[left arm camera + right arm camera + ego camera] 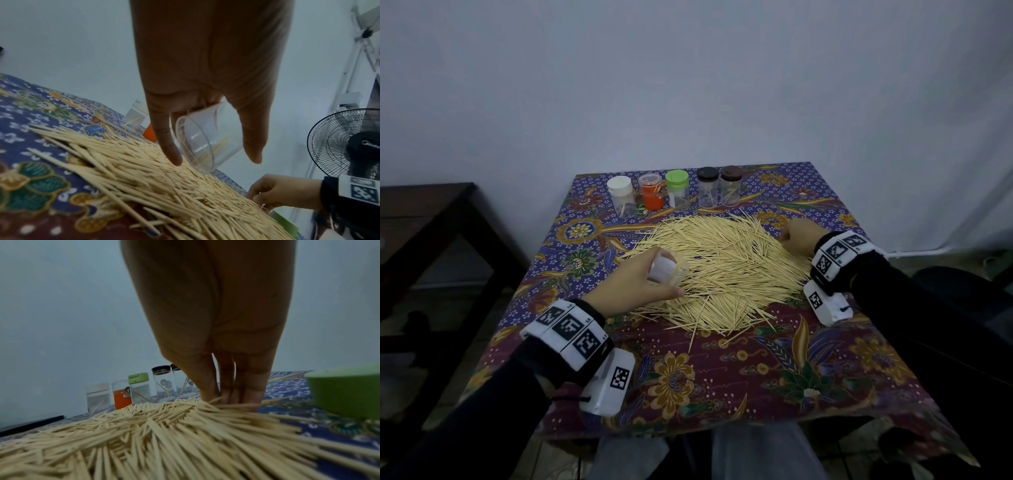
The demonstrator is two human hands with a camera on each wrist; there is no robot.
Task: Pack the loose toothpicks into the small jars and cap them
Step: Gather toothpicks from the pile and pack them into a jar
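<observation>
Now: left hand (640, 281) wrapped round an open clear jar (202, 142), mouth tipped low over the toothpick heap (722, 270), presumably ready for loading. Right hand (799, 240), fingertips (226, 395) bunched, pinching sticks at the heap's far edge. Beyond, five capped jars (674, 188) lined up on the patterned cloth (722, 377).

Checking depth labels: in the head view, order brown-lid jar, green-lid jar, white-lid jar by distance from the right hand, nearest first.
From the right hand, at the pile's right edge:
1. brown-lid jar, right end of the back row.
2. green-lid jar, middle of the row.
3. white-lid jar, left end of the row.
</observation>
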